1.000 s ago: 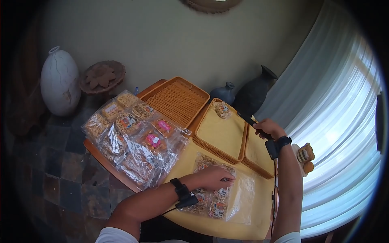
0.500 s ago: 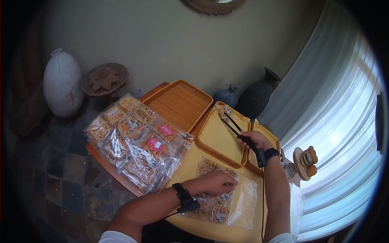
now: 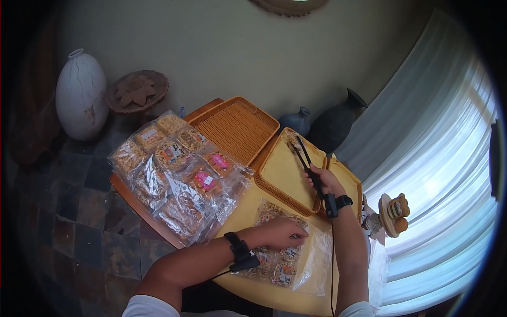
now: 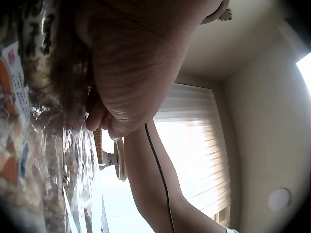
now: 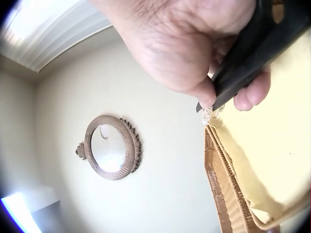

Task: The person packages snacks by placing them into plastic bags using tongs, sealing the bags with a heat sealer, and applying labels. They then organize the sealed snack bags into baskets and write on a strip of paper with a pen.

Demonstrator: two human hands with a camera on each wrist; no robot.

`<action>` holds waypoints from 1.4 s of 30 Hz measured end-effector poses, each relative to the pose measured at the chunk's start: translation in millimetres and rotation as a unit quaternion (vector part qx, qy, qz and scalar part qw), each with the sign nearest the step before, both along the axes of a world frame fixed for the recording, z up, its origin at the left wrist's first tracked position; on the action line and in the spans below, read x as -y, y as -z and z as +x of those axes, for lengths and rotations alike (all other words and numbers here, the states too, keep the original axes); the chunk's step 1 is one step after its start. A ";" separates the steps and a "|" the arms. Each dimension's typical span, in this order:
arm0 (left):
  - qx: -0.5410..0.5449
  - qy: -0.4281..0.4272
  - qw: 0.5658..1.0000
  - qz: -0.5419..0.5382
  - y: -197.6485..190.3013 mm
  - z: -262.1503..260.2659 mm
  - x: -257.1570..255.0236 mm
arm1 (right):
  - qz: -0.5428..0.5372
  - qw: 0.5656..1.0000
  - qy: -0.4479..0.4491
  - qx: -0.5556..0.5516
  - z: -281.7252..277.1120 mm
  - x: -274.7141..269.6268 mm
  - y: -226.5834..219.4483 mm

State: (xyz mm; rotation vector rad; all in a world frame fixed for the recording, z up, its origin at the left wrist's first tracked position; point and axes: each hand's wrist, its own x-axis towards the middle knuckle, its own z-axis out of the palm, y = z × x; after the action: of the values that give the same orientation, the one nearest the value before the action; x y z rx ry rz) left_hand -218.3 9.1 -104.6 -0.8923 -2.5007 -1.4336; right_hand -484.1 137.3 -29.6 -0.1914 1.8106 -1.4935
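Note:
My right hand (image 3: 325,182) grips a pair of black tongs (image 3: 307,168) over a wicker basket (image 3: 282,194) lined with yellow paper. The tongs' tips reach a small wrapped nut snack (image 3: 291,138) in the basket's far corner, partly covering it. In the right wrist view the thumb and fingers wrap the black tongs (image 5: 262,53). My left hand (image 3: 284,234) lies on a clear plastic bag (image 3: 315,264) of wrapped snacks, its fingers curled at the film. The left wrist view shows those fingertips tucked against the shiny plastic bag (image 4: 48,126).
Another big bag of wrapped snacks (image 3: 169,158) covers the table's left side. Behind stands an unlined wicker tray (image 3: 232,129); a second lined basket (image 3: 346,182) sits at the right. Dark vases (image 3: 338,119) stand beyond, and a small stand with pastries (image 3: 391,216) is by the curtain.
My right hand has swung the tongs leftward from beside the basket to the wrapped snack in its far corner, and the tips have drawn closer together. The left hand has stayed on the bag.

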 end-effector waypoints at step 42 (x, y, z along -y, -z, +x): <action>0.027 -0.021 0.999 0.017 -8.4 5.6 3.0 | 0.114 0.974 0.195 -0.022 341.9 -365.3 6.8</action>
State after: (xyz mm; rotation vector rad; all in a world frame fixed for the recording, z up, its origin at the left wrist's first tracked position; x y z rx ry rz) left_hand -212.8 6.1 -96.2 -0.8014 -2.5097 -1.5033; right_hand -142.3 502.6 -36.4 0.2618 2.1245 -1.5298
